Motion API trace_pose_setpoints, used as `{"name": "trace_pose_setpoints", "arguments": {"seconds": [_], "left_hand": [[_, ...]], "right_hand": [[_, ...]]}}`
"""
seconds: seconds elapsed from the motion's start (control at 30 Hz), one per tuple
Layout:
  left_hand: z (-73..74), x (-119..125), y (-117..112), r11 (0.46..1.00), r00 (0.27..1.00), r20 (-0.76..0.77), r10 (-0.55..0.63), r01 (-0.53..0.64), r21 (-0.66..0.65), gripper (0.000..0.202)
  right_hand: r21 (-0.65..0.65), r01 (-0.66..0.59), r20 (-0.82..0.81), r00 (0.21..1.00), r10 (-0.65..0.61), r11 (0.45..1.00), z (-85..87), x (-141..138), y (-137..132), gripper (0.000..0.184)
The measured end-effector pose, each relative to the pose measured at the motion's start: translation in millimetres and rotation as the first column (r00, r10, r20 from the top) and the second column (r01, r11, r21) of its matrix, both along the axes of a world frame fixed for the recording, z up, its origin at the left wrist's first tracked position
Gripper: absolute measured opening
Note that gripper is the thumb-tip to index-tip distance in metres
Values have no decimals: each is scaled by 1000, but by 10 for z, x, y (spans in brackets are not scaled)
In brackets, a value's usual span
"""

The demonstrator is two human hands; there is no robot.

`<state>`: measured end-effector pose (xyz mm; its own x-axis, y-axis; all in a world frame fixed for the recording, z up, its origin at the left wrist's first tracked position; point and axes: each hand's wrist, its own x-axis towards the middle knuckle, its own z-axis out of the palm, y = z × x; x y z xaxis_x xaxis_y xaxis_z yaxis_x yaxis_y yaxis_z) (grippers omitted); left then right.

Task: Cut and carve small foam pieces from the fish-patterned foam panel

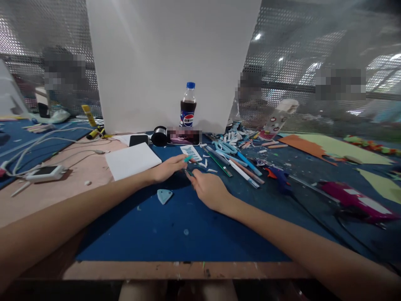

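My left hand is closed, its fingers pinching a small teal piece above the blue mat. Close beside it, my right hand is also closed. A thin dark tip shows at its fingers, too small and blurred to name. The two hands almost meet at the fingertips. On the mat below my left hand lies a light-blue rounded triangular piece with two dark dots near its corners. Just beyond the fingers is a white card with blue shapes on it.
White paper lies left, near a propped phone and a Pepsi bottle. Light-blue scissors, pens and scraps lie to the right. Farther right are a blue glue gun and a magenta tool, with cords.
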<state>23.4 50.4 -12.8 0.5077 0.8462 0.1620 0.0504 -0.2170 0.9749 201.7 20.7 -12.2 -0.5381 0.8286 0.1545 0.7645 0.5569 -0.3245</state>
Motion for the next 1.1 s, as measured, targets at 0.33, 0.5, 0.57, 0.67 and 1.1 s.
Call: {"name": "trace_pose_setpoints", "arguments": {"seconds": [0.33, 0.5, 0.57, 0.67, 1.1], "left_hand": [[38, -110, 178, 839, 831, 435, 347, -68, -540, 49], [31, -132, 166, 816, 785, 507, 356, 3, -578, 53], [26, -141, 162, 820, 783, 517, 346, 17, -573, 52], [18, -146, 163, 819, 778, 527, 342, 28, -573, 49], [-5, -152, 180, 790, 763, 505, 404, -13, -613, 46]], "right_hand": [[51, -43, -27, 999, 44, 998, 84, -292, -206, 55], [82, -161, 135, 980, 149, 984, 121, -462, -242, 70], [111, -231, 191, 959, 208, 967, 112, -472, -233, 63], [162, -296, 225, 940, 257, 941, 87, -454, -216, 50], [24, -315, 241, 923, 300, 949, 285, 248, 352, 34]]}}
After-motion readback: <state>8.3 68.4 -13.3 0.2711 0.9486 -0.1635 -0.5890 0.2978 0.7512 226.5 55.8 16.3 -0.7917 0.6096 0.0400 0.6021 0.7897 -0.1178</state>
